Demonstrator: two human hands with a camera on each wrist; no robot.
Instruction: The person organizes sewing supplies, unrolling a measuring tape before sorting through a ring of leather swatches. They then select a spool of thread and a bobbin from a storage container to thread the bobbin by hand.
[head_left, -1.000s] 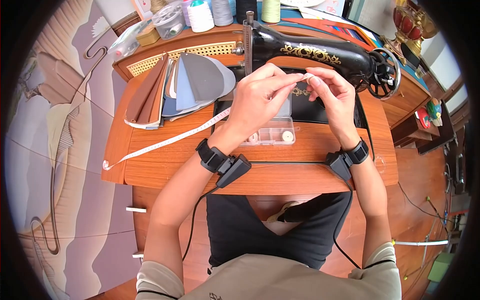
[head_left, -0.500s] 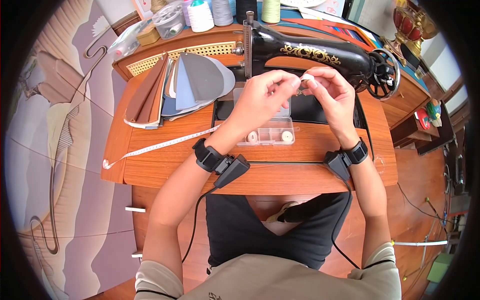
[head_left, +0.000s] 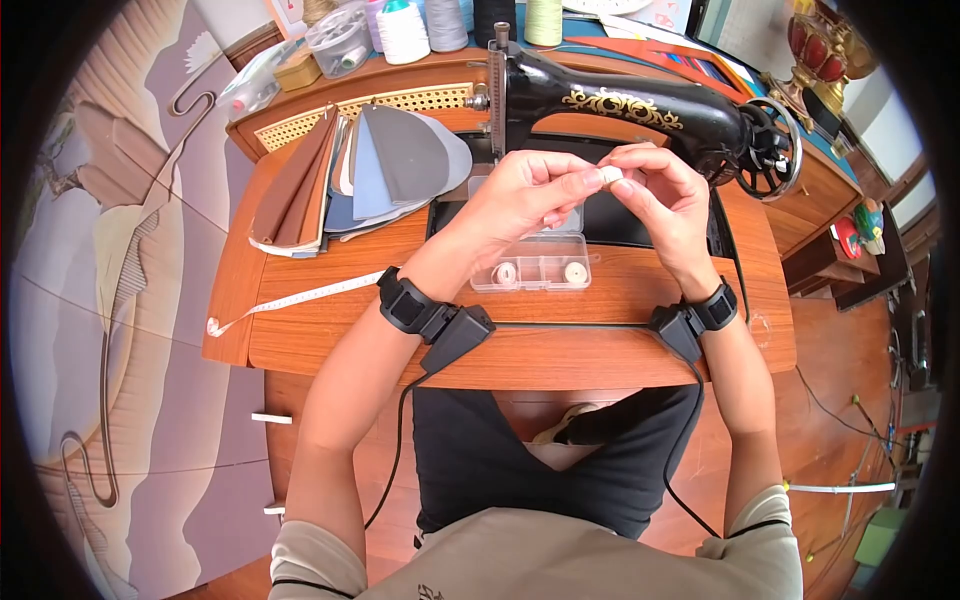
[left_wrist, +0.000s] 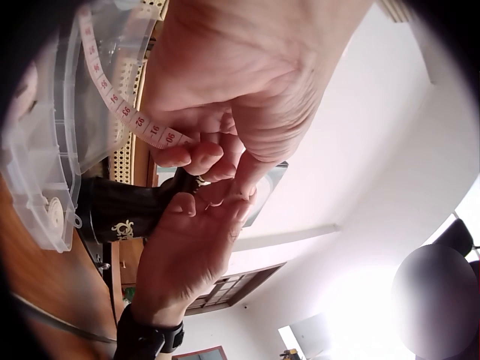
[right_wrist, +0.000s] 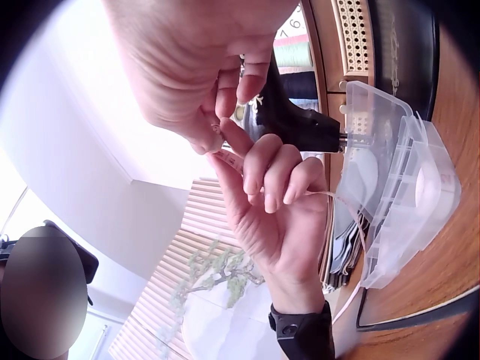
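In the head view, my left hand (head_left: 525, 195) and right hand (head_left: 665, 190) meet above the sewing machine's bed. Between their fingertips a small white coil of measuring tape (head_left: 611, 175) is pinched from both sides. The left wrist view shows the printed tape (left_wrist: 124, 111) running up to my left fingers, red numbers around 90 facing out. In the right wrist view the same tape (right_wrist: 349, 204) trails from my curled left fingers past a clear box. Its far end (head_left: 212, 327) lies at the table's left edge; my left forearm covers part of its length.
Below the hands sits the open clear compartment box (head_left: 540, 268) with small white rolls in it. A black sewing machine (head_left: 610, 95) stands behind. Fanned fabric swatches (head_left: 370, 165) lie left; thread cones (head_left: 403, 35) line the back.
My left fingers parted a little from the right ones, then came back to pinch the coil. My left hand sits slightly lower and its wrist further left; the right hand has barely moved.
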